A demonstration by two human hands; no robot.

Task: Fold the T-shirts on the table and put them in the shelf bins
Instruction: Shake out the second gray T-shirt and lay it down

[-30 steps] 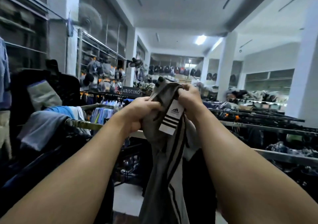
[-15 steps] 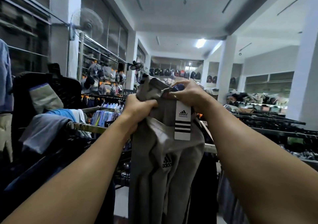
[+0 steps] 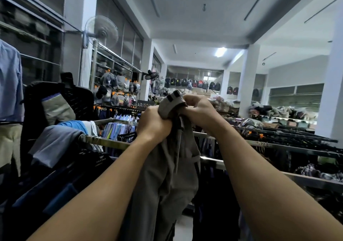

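I am recording left hand (image 3: 154,124) and right hand (image 3: 198,112), fingers curled tight, gripping the bunched top of a grey garment (image 3: 167,181) above the clothes rail (image 3: 111,142).

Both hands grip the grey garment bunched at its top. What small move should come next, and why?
The left hand and right hand grip the grey garment close together, bunched, and the rest hangs crumpled. So probably draw them apart to spread the top edge; it likely needs opening out before any fold.

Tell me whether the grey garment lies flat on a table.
No, the left hand and right hand grip the grey garment bunched in mid-air.
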